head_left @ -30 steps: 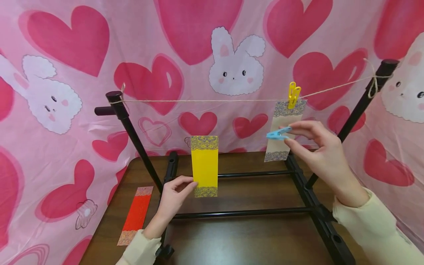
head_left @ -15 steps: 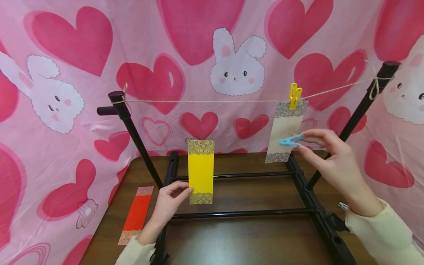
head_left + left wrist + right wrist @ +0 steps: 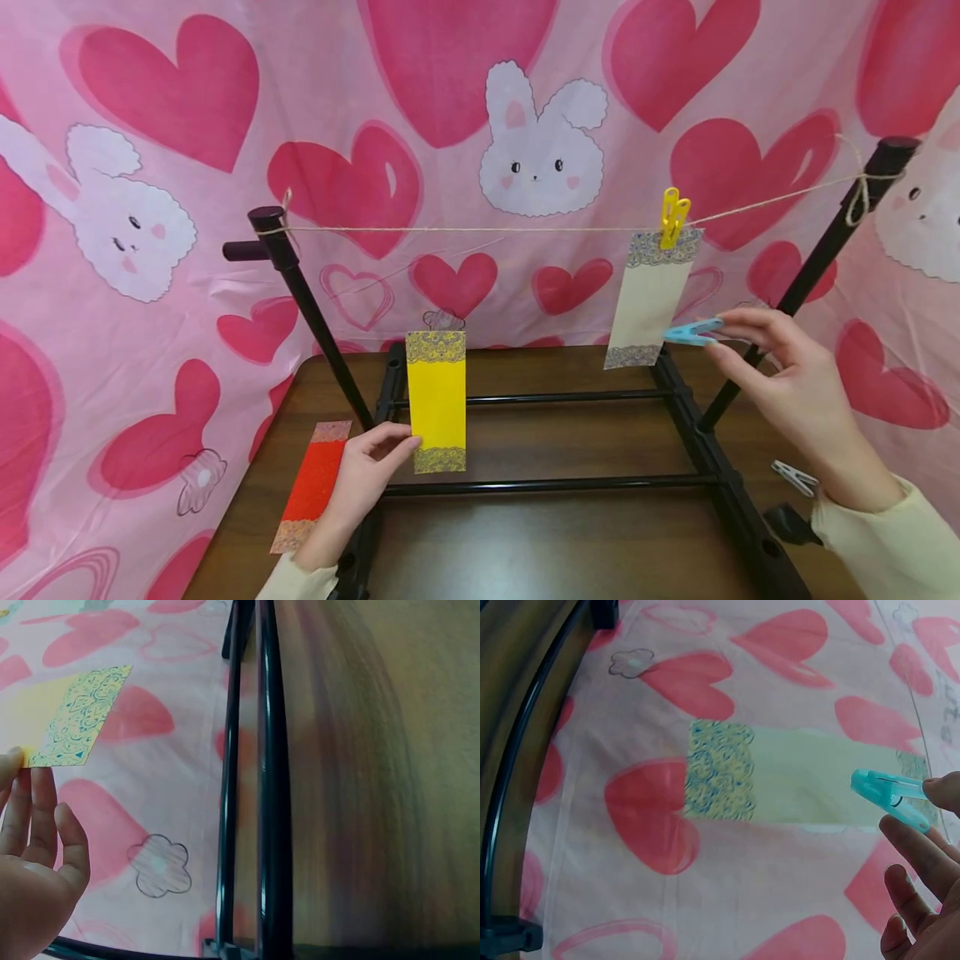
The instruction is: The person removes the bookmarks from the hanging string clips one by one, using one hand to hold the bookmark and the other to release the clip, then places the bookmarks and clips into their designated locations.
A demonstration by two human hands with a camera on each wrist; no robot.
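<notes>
In the head view, the left hand point(image 3: 367, 467) pinches the yellow lace-patterned card point(image 3: 437, 404) at seven o'clock from the centre, while the right hand point(image 3: 801, 387) pinches the light-blue clothespin point(image 3: 681, 334) at three o'clock.

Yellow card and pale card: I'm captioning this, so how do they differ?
The yellow card has a yellow middle, the pale card a cream one. The left hand pinches the yellow card, while a yellow clothespin pins the pale card to the string. Both have patterned end bands.

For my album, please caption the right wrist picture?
Fingers pinch a blue plastic clothespin near a rectangular cream paper strip.
</notes>
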